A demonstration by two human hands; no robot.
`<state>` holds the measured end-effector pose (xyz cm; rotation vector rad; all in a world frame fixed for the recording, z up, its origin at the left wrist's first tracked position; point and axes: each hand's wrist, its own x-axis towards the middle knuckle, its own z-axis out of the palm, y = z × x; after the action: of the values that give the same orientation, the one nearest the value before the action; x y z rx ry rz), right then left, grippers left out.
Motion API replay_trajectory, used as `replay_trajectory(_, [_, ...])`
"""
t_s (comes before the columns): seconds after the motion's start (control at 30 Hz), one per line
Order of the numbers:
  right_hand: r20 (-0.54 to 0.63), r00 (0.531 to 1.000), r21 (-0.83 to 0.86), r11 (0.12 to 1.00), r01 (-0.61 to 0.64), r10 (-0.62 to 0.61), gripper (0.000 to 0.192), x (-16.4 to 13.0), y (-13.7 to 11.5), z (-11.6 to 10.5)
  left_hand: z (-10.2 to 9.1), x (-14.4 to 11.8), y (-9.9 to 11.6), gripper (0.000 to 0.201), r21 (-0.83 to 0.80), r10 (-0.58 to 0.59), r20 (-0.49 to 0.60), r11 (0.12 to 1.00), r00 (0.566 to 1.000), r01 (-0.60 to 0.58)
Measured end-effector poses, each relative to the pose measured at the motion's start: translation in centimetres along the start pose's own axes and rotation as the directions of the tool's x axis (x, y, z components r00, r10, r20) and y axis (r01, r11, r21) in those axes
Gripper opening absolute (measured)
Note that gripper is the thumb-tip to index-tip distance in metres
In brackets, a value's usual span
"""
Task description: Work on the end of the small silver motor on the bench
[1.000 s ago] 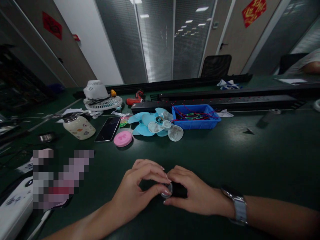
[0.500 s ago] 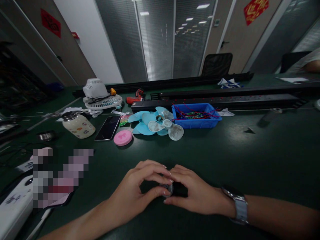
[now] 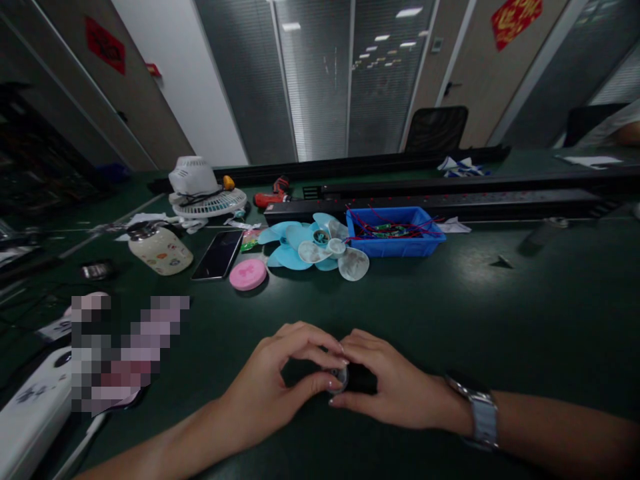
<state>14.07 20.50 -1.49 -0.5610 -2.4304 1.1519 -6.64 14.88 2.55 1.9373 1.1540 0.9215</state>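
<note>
Close to the table's near edge, my two hands meet around a small round grey part [image 3: 342, 377]. Thumb and fingers of my left hand [image 3: 275, 373] are pinched on its left side. My right hand [image 3: 400, 381], with a watch on the wrist, curls around from the other side, its thumb low and fingers high. Behind the grey face, a dark area lies inside the right hand's grip; whether it belongs to the part I cannot tell. Fingers cover much of the part, so its exact kind is unclear.
Beyond the hands lie light-blue fan blades [image 3: 290, 250], a blue bin [image 3: 400, 247] of wired circuit boards, a pink round case [image 3: 248, 275], a phone [image 3: 217, 255] and a cream bottle [image 3: 163, 252]. Farther back are a white fan [image 3: 205, 190], a red drill [image 3: 273, 195] and black rails [image 3: 500, 202].
Both hands keep almost the same pose on the small grey part. The whole view has shifted slightly.
</note>
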Motion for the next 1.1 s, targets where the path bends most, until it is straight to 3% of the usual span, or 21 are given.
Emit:
replay_trajectory(0.17, [-0.005,1.0,-0.014,1.0,0.007,-0.007,0.029,-0.1,0.1,0.2,0.0,0.2,0.2,0.021,-0.004,0.046,0.047,0.999,0.998,-0.046])
replay_trajectory(0.33, [0.022,1.0,-0.001,1.0,-0.008,0.008,0.029,0.0,-0.3,-0.2,0.3,0.1,0.1,0.009,-0.003,-0.009,-0.055,1.0,0.998,0.009])
replay_trajectory(0.47, [0.034,0.999,0.009,0.999,-0.031,0.03,0.032,0.1,-0.6,-0.4,0.4,-0.4,-0.3,0.011,0.022,-0.025,-0.094,0.999,0.995,0.027])
replay_trajectory(0.77, [0.006,1.0,0.003,1.0,0.011,-0.011,0.028,-0.1,-0.2,0.0,0.3,-0.3,-0.1,0.018,0.023,0.027,-0.001,0.999,1.0,-0.027])
replay_trajectory(0.97, [-0.013,1.0,0.005,1.0,0.015,-0.015,0.034,-0.3,0.0,0.1,0.9,-0.6,-0.2,0.014,0.03,0.121,-0.2,0.993,0.972,-0.117])
replay_trajectory(1.1, [0.007,1.0,0.006,1.0,-0.005,0.005,0.035,-0.1,-0.3,-0.2,0.7,-0.6,-0.9,0.013,0.022,0.031,-0.386,0.999,0.922,-0.024])
